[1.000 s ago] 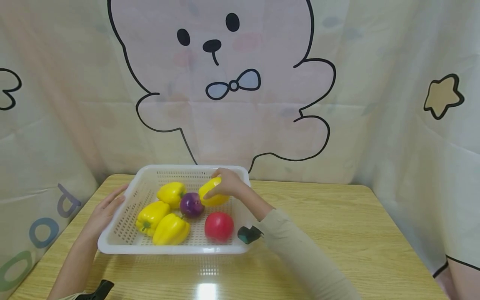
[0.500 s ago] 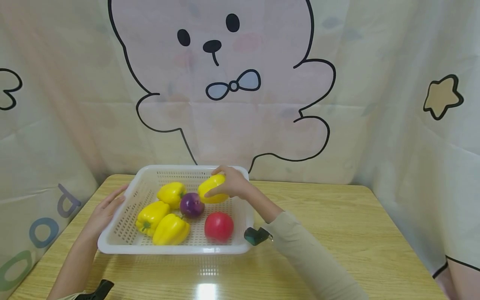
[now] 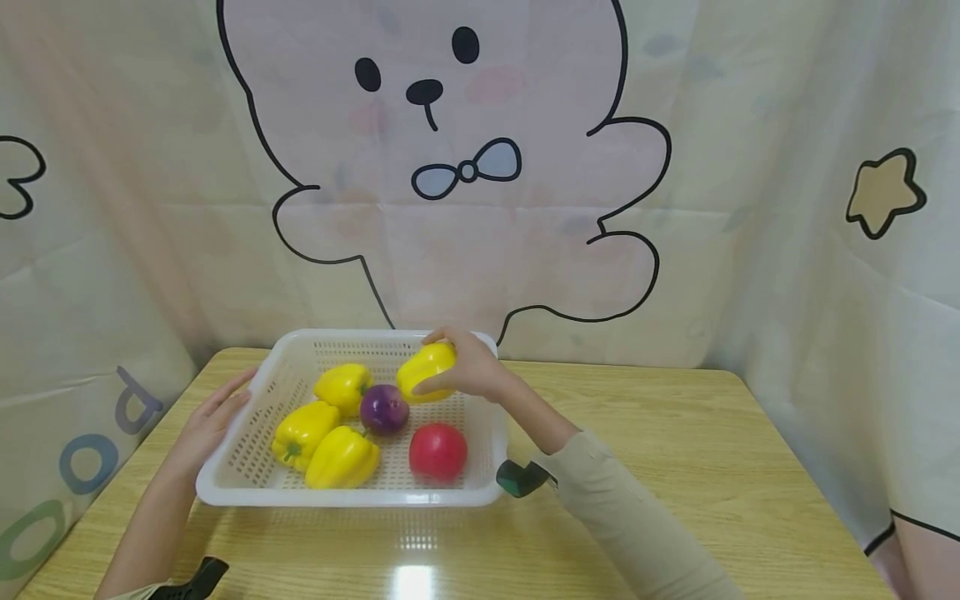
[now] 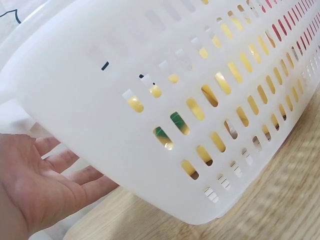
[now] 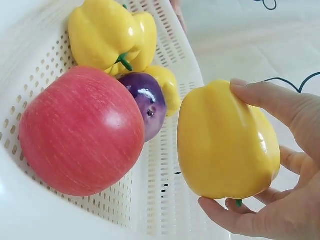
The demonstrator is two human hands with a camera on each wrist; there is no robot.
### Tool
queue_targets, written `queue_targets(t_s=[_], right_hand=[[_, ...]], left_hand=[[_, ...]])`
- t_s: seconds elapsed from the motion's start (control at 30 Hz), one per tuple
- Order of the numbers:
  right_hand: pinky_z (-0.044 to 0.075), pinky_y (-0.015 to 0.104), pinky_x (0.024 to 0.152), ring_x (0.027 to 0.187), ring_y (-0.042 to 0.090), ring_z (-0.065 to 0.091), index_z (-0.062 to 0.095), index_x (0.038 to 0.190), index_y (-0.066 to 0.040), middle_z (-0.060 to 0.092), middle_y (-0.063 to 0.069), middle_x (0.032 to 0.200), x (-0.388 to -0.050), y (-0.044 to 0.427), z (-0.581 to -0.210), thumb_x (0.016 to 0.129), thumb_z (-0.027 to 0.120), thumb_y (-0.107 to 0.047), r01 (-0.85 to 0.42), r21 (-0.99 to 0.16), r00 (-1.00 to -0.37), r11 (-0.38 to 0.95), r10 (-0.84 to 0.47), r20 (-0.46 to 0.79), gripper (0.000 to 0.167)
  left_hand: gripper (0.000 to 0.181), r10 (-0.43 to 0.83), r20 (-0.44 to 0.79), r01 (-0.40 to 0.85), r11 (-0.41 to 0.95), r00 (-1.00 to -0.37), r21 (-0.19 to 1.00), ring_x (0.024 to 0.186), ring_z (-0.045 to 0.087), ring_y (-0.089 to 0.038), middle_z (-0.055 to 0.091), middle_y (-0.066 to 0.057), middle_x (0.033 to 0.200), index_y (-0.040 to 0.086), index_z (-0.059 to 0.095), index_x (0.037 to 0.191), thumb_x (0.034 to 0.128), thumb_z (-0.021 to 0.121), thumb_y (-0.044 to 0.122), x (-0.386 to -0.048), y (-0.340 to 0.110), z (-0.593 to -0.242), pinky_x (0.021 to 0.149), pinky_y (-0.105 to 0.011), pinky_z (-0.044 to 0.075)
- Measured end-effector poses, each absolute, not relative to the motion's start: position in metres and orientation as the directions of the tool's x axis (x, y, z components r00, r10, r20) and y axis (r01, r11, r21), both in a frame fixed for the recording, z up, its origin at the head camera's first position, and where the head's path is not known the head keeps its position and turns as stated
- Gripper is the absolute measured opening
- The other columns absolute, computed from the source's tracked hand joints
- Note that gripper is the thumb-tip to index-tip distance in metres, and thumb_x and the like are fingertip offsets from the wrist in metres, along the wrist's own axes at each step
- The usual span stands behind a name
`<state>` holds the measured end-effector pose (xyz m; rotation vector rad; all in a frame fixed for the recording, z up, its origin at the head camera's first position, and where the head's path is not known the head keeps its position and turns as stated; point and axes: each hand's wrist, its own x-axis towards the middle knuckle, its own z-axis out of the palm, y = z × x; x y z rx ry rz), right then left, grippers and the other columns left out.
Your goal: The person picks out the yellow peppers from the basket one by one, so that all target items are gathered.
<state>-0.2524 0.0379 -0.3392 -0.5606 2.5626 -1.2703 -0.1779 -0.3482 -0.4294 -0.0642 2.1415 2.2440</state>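
Observation:
My right hand [image 3: 476, 367] holds a yellow bell pepper [image 5: 227, 142] between thumb and fingers, over the back right of a white perforated basket [image 3: 345, 498]. Its small green stem shows near the fingertips in the right wrist view. My left hand [image 3: 208, 429] rests with extended fingers against the basket's left side, under the rim in the left wrist view [image 4: 55, 185]. Inside the basket lie three more yellow bell peppers [image 3: 342, 458], a glossy round purple fruit or vegetable [image 3: 385, 410] and a red apple [image 3: 438, 452]. The apple sits at the front right, below the held pepper.
The basket stands on the left half of a wood-grain table [image 3: 637, 450]. A printed curtain [image 3: 450, 250] hangs behind the table and along both sides. Dark devices are strapped at both wrists, the right one [image 3: 522, 478] close to the basket's right edge.
My right hand has lifted the yellow bell pepper slightly, and the forearm has shifted a little to the right. The left hand and the basket have stayed in place.

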Motion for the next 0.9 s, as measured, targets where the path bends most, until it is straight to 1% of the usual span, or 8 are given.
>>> queue_targets(t_s=[0.23, 0.3, 0.5, 0.6, 0.73, 0.9], right_hand=[[0.059, 0.038, 0.097, 0.114, 0.027, 0.061, 0.059, 0.14, -0.011, 0.06, 0.013, 0.137, -0.25, 0.042, -0.337, 0.081, 0.092, -0.021, -0.248, -0.81, -0.904, 0.531, -0.428, -0.004, 0.068], [0.059, 0.038, 0.098, 0.115, 0.027, 0.061, 0.059, 0.14, -0.01, 0.06, 0.012, 0.138, -0.249, 0.043, -0.337, 0.081, 0.092, -0.02, -0.259, -0.811, -0.901, 0.524, -0.433, 0.008, 0.068], [0.058, 0.038, 0.098, 0.115, 0.026, 0.06, 0.059, 0.141, -0.011, 0.059, 0.011, 0.14, -0.246, 0.047, -0.336, 0.082, 0.092, -0.019, -0.282, -0.818, -0.889, 0.502, -0.457, 0.027, 0.068], [0.058, 0.038, 0.098, 0.115, 0.026, 0.059, 0.06, 0.142, -0.011, 0.059, 0.011, 0.141, -0.246, 0.05, -0.337, 0.081, 0.092, -0.019, -0.286, -0.826, -0.887, 0.486, -0.461, 0.035, 0.069], [0.057, 0.038, 0.097, 0.115, 0.026, 0.059, 0.06, 0.143, -0.011, 0.058, 0.011, 0.142, -0.246, 0.054, -0.338, 0.081, 0.092, -0.019, -0.294, -0.832, -0.885, 0.47, -0.463, 0.05, 0.07], [0.057, 0.037, 0.096, 0.113, 0.026, 0.06, 0.058, 0.146, -0.012, 0.059, 0.011, 0.142, -0.247, 0.061, -0.339, 0.082, 0.092, -0.02, -0.283, -0.847, -0.881, 0.45, -0.471, 0.044, 0.073]], left_hand=[[0.032, 0.007, -0.063, -0.063, -0.047, -0.998, 0.997, 0.087, 0.074, -0.007, 0.075, 0.016, 0.104, 0.047, 0.055, 0.14, 0.1143, 0.049, 0.029, -0.177, -0.348, -0.426, 0.072, -0.026, 0.063], [0.032, 0.008, -0.06, -0.06, -0.052, -0.998, 0.997, 0.087, 0.074, -0.007, 0.075, 0.016, 0.104, 0.048, 0.056, 0.139, 0.1144, 0.048, 0.028, -0.177, -0.347, -0.426, 0.072, -0.026, 0.063], [0.033, -0.003, -0.061, -0.061, -0.052, -0.998, 0.997, 0.085, 0.074, -0.007, 0.075, 0.016, 0.103, 0.052, 0.061, 0.129, 0.1148, 0.047, 0.025, -0.176, -0.347, -0.428, 0.07, -0.026, 0.063], [0.033, -0.003, -0.061, -0.061, -0.047, -0.998, 0.997, 0.085, 0.074, -0.007, 0.075, 0.016, 0.103, 0.052, 0.06, 0.128, 0.1149, 0.047, 0.026, -0.177, -0.347, -0.428, 0.07, -0.026, 0.063], [0.032, 0.006, -0.056, -0.056, -0.051, -0.998, 0.997, 0.086, 0.074, -0.007, 0.075, 0.016, 0.104, 0.051, 0.059, 0.134, 0.1147, 0.048, 0.027, -0.177, -0.348, -0.427, 0.07, -0.026, 0.063], [0.034, -0.008, -0.07, -0.07, -0.055, -0.998, 0.996, 0.085, 0.074, -0.008, 0.075, 0.016, 0.102, 0.053, 0.061, 0.129, 0.1147, 0.047, 0.026, -0.177, -0.347, -0.428, 0.07, -0.026, 0.063]])
